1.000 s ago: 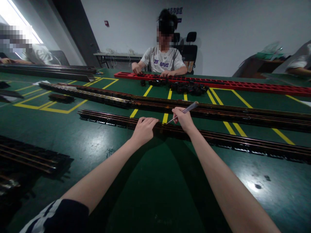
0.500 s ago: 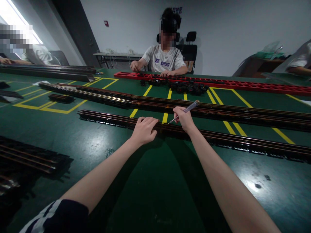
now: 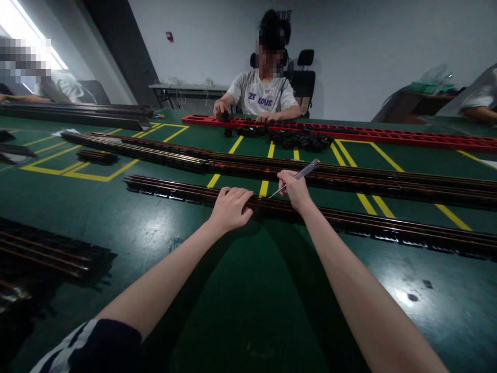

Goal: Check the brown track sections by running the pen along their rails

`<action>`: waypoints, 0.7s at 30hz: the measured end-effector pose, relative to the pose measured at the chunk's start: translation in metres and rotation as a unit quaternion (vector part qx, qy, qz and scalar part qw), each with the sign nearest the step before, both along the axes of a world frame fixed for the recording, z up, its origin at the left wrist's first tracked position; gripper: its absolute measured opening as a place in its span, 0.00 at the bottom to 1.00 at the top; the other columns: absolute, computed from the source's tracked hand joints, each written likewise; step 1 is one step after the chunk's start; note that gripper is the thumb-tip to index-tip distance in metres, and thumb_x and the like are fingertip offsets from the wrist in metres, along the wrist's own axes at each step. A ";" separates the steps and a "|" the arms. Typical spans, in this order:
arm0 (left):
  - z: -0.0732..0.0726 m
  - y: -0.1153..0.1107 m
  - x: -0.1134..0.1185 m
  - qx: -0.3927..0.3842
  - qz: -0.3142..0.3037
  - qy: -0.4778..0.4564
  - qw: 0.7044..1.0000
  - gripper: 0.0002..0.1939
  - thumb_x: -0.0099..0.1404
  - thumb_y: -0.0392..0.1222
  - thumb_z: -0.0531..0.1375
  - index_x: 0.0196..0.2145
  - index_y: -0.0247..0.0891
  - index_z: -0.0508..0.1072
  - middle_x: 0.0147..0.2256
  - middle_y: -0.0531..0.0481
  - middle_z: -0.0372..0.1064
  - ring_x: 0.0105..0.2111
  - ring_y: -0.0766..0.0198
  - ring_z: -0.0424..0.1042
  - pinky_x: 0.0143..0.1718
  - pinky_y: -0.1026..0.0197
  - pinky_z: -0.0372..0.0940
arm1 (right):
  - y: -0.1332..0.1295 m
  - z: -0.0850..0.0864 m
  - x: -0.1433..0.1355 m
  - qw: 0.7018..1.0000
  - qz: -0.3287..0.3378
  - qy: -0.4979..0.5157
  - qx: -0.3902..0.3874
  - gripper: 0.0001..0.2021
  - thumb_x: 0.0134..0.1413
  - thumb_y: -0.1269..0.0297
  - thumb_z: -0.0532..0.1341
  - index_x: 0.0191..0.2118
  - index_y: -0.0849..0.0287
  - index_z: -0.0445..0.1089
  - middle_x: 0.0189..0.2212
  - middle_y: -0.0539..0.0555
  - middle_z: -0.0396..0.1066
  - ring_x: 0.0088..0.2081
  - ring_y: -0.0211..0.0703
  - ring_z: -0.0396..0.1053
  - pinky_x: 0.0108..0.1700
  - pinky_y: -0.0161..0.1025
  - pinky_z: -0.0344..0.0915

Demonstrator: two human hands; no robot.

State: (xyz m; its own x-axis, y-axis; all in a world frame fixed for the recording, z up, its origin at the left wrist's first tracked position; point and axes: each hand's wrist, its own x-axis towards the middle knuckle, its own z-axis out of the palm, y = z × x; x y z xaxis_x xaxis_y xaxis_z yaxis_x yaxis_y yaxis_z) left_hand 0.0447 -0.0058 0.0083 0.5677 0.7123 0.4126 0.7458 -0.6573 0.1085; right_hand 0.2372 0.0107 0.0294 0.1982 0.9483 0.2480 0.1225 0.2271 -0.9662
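Note:
A long black strip with copper-coloured rods (image 3: 373,226) lies across the green table in front of me. My left hand (image 3: 232,209) grips this strip near its middle, fingers over the far side and thumb on the near side. In my right hand (image 3: 294,189) is a screwdriver (image 3: 306,169) with a clear handle, held like a pen. Its thin shaft slants down to the left, and the tip is at the strip just right of my left fingers. Whether the tip touches the strip I cannot tell.
More rod strips (image 3: 349,178) lie beyond, and a stack (image 3: 46,248) sits at the left. Across the green table (image 3: 155,290), a person (image 3: 264,93) works at a long red rack (image 3: 407,137) beside a pile of black parts (image 3: 303,140). Metal channels (image 3: 97,118) lie far left.
My hands and the screwdriver have hardly moved. The person opposite has shifted one hand slightly and now holds up a dark part over the red rack.

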 end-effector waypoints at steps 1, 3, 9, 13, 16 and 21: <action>0.000 0.000 0.000 0.000 0.001 0.001 1.000 0.21 0.61 0.40 0.50 0.49 0.35 0.71 0.49 0.42 0.73 0.50 0.53 0.70 0.52 0.48 0.58 | 0.000 0.000 0.000 1.000 -0.001 0.000 0.000 0.18 0.47 0.67 0.56 0.11 0.56 0.57 0.08 0.45 0.53 0.13 0.33 0.52 0.20 0.35 0.51; 0.001 0.000 0.000 0.002 0.002 0.003 1.000 0.21 0.61 0.40 0.50 0.49 0.34 0.71 0.48 0.42 0.73 0.49 0.52 0.70 0.52 0.47 0.58 | 0.000 0.000 0.001 1.000 -0.003 0.000 -0.001 0.17 0.47 0.67 0.56 0.11 0.56 0.57 0.08 0.45 0.53 0.13 0.33 0.52 0.20 0.35 0.51; 0.001 0.000 0.000 0.007 0.004 0.004 1.000 0.20 0.61 0.40 0.50 0.49 0.35 0.71 0.48 0.42 0.74 0.49 0.52 0.70 0.52 0.47 0.58 | 0.002 -0.001 0.001 1.000 -0.026 0.011 -0.007 0.18 0.47 0.66 0.56 0.10 0.55 0.55 0.08 0.45 0.53 0.13 0.34 0.51 0.20 0.36 0.53; 0.001 0.000 0.000 0.005 0.000 0.003 1.000 0.20 0.61 0.40 0.51 0.49 0.34 0.71 0.48 0.41 0.73 0.48 0.52 0.70 0.52 0.47 0.58 | 0.002 -0.001 0.002 0.999 -0.031 0.019 -0.007 0.18 0.46 0.66 0.56 0.10 0.55 0.54 0.07 0.45 0.52 0.13 0.34 0.50 0.19 0.36 0.52; 0.002 0.000 0.000 0.002 0.003 0.005 1.000 0.20 0.61 0.40 0.51 0.49 0.35 0.71 0.48 0.42 0.73 0.48 0.52 0.70 0.52 0.47 0.59 | 0.001 -0.001 0.001 1.000 -0.027 0.012 -0.008 0.18 0.47 0.66 0.56 0.11 0.55 0.54 0.07 0.45 0.52 0.12 0.33 0.50 0.19 0.35 0.52; 0.001 0.000 0.000 0.005 0.001 0.007 1.000 0.20 0.62 0.41 0.51 0.49 0.35 0.71 0.48 0.41 0.73 0.48 0.52 0.70 0.52 0.47 0.58 | 0.000 0.001 0.000 1.000 -0.026 0.007 -0.006 0.17 0.46 0.65 0.56 0.10 0.55 0.54 0.07 0.45 0.52 0.12 0.33 0.50 0.18 0.34 0.52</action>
State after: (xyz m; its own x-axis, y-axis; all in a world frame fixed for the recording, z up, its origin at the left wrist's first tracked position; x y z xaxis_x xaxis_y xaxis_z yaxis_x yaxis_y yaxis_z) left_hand 0.0451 -0.0059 0.0091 0.5712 0.7102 0.4115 0.7490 -0.6561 0.0927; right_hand 0.2372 0.0109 0.0307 0.2502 0.9395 0.2342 0.1202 0.2098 -0.9703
